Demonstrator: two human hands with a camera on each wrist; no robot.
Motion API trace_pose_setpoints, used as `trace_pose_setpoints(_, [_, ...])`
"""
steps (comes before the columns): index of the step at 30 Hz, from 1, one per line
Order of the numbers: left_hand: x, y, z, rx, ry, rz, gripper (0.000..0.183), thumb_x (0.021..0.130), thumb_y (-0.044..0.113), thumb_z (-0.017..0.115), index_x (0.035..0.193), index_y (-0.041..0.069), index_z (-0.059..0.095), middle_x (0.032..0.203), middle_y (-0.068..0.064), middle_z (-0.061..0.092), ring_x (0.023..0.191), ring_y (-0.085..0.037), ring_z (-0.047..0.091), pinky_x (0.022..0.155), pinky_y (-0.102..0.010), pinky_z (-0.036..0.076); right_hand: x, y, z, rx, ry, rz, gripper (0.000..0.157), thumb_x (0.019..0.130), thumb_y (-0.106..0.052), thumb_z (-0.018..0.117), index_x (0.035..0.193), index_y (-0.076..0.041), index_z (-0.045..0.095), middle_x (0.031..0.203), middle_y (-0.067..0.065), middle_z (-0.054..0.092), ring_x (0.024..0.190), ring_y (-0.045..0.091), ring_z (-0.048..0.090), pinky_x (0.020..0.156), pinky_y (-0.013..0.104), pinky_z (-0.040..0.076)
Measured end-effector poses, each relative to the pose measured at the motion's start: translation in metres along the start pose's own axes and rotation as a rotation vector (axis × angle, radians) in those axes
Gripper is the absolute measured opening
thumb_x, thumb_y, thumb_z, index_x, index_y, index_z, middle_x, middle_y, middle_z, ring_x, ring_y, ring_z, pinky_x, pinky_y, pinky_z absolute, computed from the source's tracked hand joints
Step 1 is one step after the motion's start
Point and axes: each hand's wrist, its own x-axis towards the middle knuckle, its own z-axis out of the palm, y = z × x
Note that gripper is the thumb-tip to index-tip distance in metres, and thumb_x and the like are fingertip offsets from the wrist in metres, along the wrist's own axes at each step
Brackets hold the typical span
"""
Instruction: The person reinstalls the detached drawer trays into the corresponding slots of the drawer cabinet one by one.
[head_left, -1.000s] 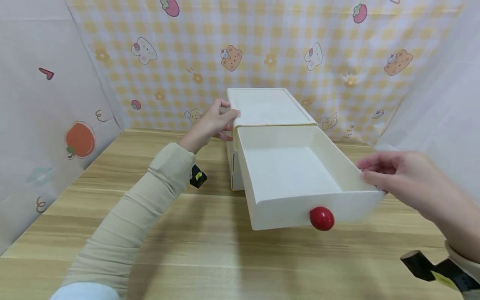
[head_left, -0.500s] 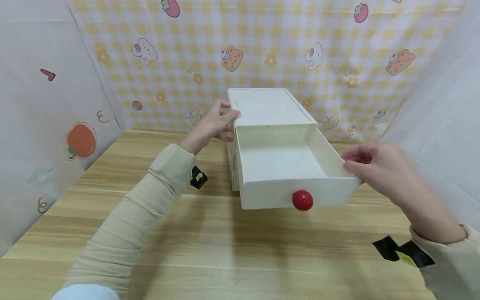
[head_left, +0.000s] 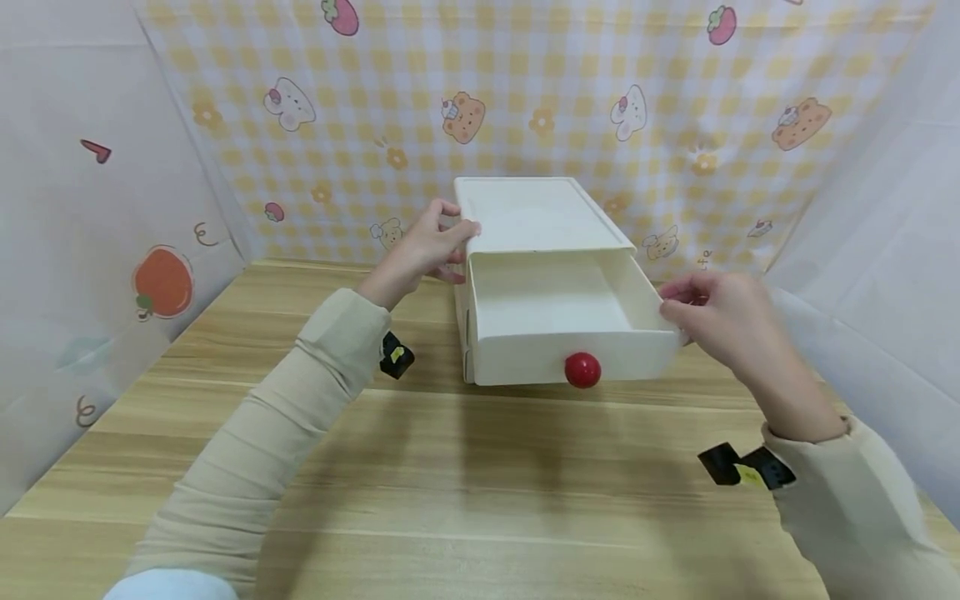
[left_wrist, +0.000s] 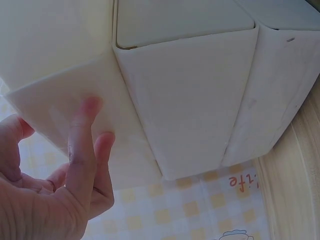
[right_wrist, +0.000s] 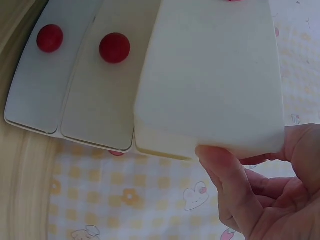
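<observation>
A white drawer cabinet [head_left: 536, 212] stands on the wooden table, its top drawer [head_left: 555, 357] pulled partly out. The drawer's inside shows bare, and a round red knob [head_left: 582, 370] sits on its front. At the cabinet's upper left edge my left hand [head_left: 427, 250] holds on, thumb over the top and fingertips [left_wrist: 91, 106] against the side wall. My right hand [head_left: 720, 321] pinches the drawer's right side wall near the front corner. Seen from the right wrist, a fingertip [right_wrist: 215, 155] presses the drawer's side close behind its front panel.
Two lower drawers with red knobs [right_wrist: 114, 48] are closed beneath, seen in the right wrist view. Behind the cabinet hangs a yellow checked cloth [head_left: 375, 75]. White cloth [head_left: 67, 250] borders the left side. Wooden tabletop [head_left: 420, 500] stretches in front.
The top drawer has slid back into the cabinet by a good part of its length, levelling out. My right hand has moved inward with it; my left hand has stayed in place.
</observation>
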Motion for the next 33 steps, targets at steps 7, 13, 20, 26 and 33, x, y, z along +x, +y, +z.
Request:
trace_pose_setpoints(7, [0.001, 0.0, 0.0, -0.003, 0.007, -0.003, 0.053, 0.094, 0.028, 0.052, 0.137, 0.012, 0.025, 0.127, -0.014, 0.041, 0.091, -0.026, 0.053, 0.075, -0.04, 0.059, 0.011, -0.004, 0.002, 0.047, -0.01, 0.035, 0.026, 0.088, -0.014, 0.053, 0.104, 0.003, 0.063, 0.097, 0.02, 0.064, 0.068, 0.01, 0.055, 0.052, 0.021, 0.052])
trace_pose_setpoints(13, [0.002, 0.0, -0.001, -0.002, 0.006, -0.008, 0.053, 0.094, 0.028, 0.052, 0.137, 0.012, 0.025, 0.13, -0.014, 0.041, 0.091, -0.026, 0.053, 0.073, -0.039, 0.059, 0.023, -0.004, 0.003, 0.115, -0.021, 0.05, 0.027, 0.087, -0.013, 0.053, 0.106, 0.005, 0.062, 0.097, 0.021, 0.063, 0.063, 0.007, 0.056, 0.053, 0.021, 0.054])
trace_pose_setpoints(20, [0.001, 0.0, 0.0, -0.005, 0.004, -0.006, 0.053, 0.094, 0.028, 0.052, 0.137, 0.011, 0.025, 0.13, -0.015, 0.041, 0.092, -0.027, 0.053, 0.072, -0.036, 0.059, 0.03, -0.004, 0.003, 0.119, -0.049, 0.055, 0.03, 0.088, -0.013, 0.053, 0.109, 0.006, 0.061, 0.099, 0.022, 0.063, 0.066, 0.008, 0.056, 0.055, 0.021, 0.053])
trace_pose_setpoints(26, [0.001, 0.0, 0.0, -0.009, 0.005, -0.007, 0.052, 0.094, 0.028, 0.052, 0.136, 0.011, 0.026, 0.127, -0.015, 0.04, 0.09, -0.026, 0.052, 0.07, -0.035, 0.06, 0.029, -0.003, 0.001, 0.117, -0.079, 0.004, 0.032, 0.092, -0.016, 0.053, 0.114, 0.007, 0.059, 0.101, 0.023, 0.063, 0.067, 0.003, 0.055, 0.056, 0.018, 0.053])
trace_pose_setpoints(33, [-0.001, 0.001, 0.0, -0.008, 0.005, 0.002, 0.052, 0.094, 0.027, 0.052, 0.136, 0.011, 0.025, 0.124, -0.014, 0.041, 0.088, -0.024, 0.052, 0.07, -0.036, 0.06, 0.003, -0.013, -0.002, -0.016, 0.163, -0.233, 0.028, 0.093, -0.019, 0.054, 0.108, 0.003, 0.061, 0.097, 0.02, 0.063, 0.084, 0.025, 0.059, 0.061, 0.006, 0.041])
